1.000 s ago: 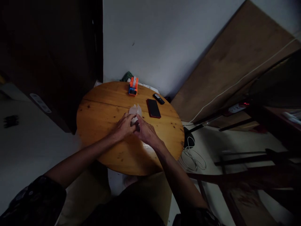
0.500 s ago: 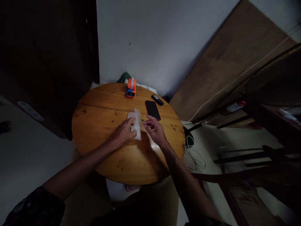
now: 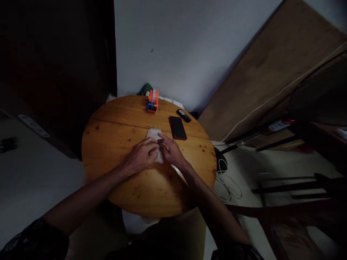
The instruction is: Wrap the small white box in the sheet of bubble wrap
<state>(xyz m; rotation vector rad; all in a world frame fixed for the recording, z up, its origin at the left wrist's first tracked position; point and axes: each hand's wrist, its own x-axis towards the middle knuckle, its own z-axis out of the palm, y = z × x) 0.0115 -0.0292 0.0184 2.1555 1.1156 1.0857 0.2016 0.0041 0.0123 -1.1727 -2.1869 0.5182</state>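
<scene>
A small piece of clear bubble wrap [image 3: 153, 133] lies on the round wooden table [image 3: 108, 151], partly covered by my hands. My left hand [image 3: 143, 154] is over its near left part, with curled fingers pressing on the wrap. From the right, my right hand [image 3: 172, 151] meets it, fingers bent and closed on the wrap's right side. My fingertips nearly touch each other there. Whether anything is wrapped inside is not clear.
A black phone-like slab with red edges [image 3: 178, 128] lies right of the wrap, with a dark remote-like handset [image 3: 183, 115] beyond it. An orange and blue tape dispenser [image 3: 153, 101] stands at the back. A white cable [image 3: 227, 186] is coiled on the floor at right.
My right hand has moved left from beside the wrap onto it and its fingers have closed in. The wrap's raised far flap now lies lower. My left hand stays on the wrap.
</scene>
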